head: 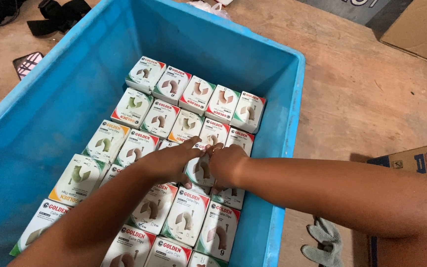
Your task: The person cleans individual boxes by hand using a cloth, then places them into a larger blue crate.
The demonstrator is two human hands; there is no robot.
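A large blue plastic crate (287,123) holds several rows of small white cartons with red and green corners (174,84). Both my hands reach into it from below. My left hand (169,160) lies flat with fingers stretched over cartons in the middle rows. My right hand (226,165) is curled next to it, fingers bent down onto one small white carton (199,170) that sits between the two hands. Both hands touch this carton; the forearms hide part of the nearer rows.
The crate stands on a brown wooden surface (371,99). A grey work glove (324,242) lies at the lower right beside a cardboard box (421,160). Another cardboard box (421,27) sits top right. Dark cloth (58,15) and a patterned dark object (25,63) lie top left.
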